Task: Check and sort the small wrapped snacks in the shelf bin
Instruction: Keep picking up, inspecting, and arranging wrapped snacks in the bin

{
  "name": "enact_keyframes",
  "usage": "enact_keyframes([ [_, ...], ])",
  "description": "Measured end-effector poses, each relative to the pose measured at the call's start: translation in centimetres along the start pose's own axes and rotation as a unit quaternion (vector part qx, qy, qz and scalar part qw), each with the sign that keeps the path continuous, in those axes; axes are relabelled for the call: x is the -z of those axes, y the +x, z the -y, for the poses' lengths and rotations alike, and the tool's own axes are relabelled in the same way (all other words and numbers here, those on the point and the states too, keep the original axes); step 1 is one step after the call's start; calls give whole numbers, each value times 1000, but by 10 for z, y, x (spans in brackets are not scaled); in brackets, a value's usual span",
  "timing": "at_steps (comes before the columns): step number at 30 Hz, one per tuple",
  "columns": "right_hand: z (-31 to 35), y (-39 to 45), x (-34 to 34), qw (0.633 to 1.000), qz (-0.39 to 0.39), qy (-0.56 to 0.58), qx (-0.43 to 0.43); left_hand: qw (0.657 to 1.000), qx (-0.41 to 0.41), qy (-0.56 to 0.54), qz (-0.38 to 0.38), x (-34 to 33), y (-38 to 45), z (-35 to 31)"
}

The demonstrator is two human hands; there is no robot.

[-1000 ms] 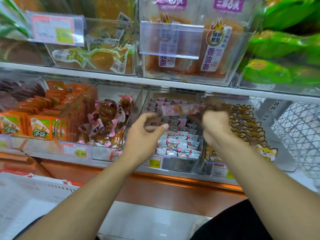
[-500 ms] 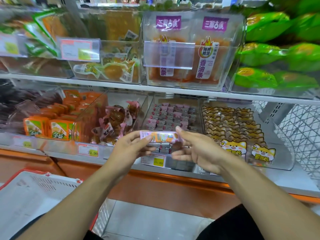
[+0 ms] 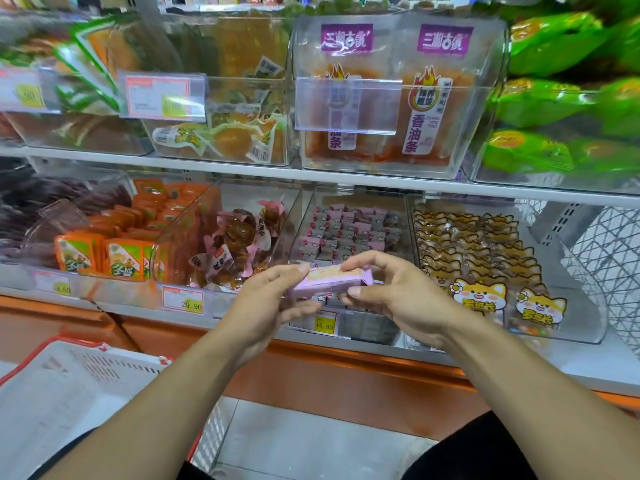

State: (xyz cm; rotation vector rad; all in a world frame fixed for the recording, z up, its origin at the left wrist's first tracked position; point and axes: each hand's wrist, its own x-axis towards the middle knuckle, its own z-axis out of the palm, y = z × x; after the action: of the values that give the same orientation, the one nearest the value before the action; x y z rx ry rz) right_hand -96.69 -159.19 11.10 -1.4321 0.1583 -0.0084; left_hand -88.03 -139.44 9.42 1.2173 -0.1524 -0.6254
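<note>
**Operator:** Snack (image 3: 330,280) first: one pink wrapped bar, held level just in front of the clear shelf bin (image 3: 353,202) that carries the rest of the small pink-and-grey packs. I have it pinched at both ends. My left hand (image 3: 273,299) closes thumb and fingertips on the left end, and my right hand (image 3: 391,289) closes on the right end, with the index finger lying along its top edge.

**Observer:** Which step is that?

**Operator:** Checking, I'd judge; the printed face is turned up toward me. Next comes a verdict, then a place for it: back into a row in the bin, or aside.

**Observer:** And the arms?

**Operator:** Both forearms reach up and inward toward the bin, palms half facing each other.
</note>
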Motion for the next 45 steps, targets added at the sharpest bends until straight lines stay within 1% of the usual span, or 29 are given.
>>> enact_keyframes([
  [2, 0, 1, 0, 1000, -17, -13, 1, 1000, -16, -7, -6, 0, 1, 0],
  [3, 0, 1, -1, 1000, -25, -1, -2, 1000, -26, -7, -6, 1, 2, 0],
  [6, 1, 5, 0, 995, -44, 83, -36, 998, -60, 15, 11, 2, 3, 1],
  [7, 2, 5, 0, 994, -45, 89, -53, 997, -72, 27, 18, 2, 3, 2],
  [9, 3, 5, 0, 993, -32, 64, -92, 993, -94, 60, 23, 5, 4, 5],
  [11, 1, 5, -1, 992, -30, 62, -106, 987, -115, 108, 19, 5, 5, 7],
  [14, 0, 5, 0, 992, -41, 83, -88, 985, -131, 115, 9, 4, 5, 7],
  [15, 1, 4, 0, 992, -40, 88, -82, 988, -121, 99, 8, 4, 5, 6],
  [18, 3, 3, 0, 991, -44, 107, -69, 998, -56, 27, 13, 2, 3, 4],
  [21, 6, 2, 0, 991, -60, 107, -57, 998, -47, 35, -1, 0, 2, 4],
  [25, 8, 3, -1, 980, -105, 165, -42, 998, -58, 18, -8, -1, 6, 6],
  [28, 7, 9, 0, 974, -151, 166, -14, 996, -77, 36, -18, -8, 12, 9],
  [30, 10, 16, 6, 966, -201, 163, 23, 993, -94, 72, -25, -14, 17, 11],
  [31, 13, 21, 11, 962, -233, 135, 50, 988, -105, 113, -29, -17, 20, 11],
  [33, 21, 32, 25, 943, -317, 9, 105, 966, -139, 216, -35, -24, 26, 12],
  [34, 23, 39, 33, 922, -357, -74, 129, 952, -161, 259, -36, -28, 29, 13],
  [36, 26, 54, 50, 867, -399, -255, 157, 921, -204, 330, -32, -37, 34, 17],
  [37, 26, 62, 57, 837, -404, -338, 148, 901, -222, 373, -28, -42, 38, 19],
  [38, 26, 70, 65, 811, -409, -398, 130, 874, -237, 423, -26, -45, 41, 22],
  [39, 26, 78, 71, 798, -410, -428, 112, 844, -250, 475, -26, -47, 46, 24],
  [41, 26, 91, 79, 787, -405, -459, 81, 783, -262, 563, -22, -48, 55, 26],
  [42, 25, 97, 82, 780, -395, -479, 71, 760, -261, 594, -17, -49, 59, 27],
  [43, 24, 102, 85, 775, -378, -502, 68, 744, -259, 616, -12, -50, 62, 28],
  [45, 25, 108, 89, 767, -334, -543, 74, 721, -254, 644, -4, -50, 69, 29],
])
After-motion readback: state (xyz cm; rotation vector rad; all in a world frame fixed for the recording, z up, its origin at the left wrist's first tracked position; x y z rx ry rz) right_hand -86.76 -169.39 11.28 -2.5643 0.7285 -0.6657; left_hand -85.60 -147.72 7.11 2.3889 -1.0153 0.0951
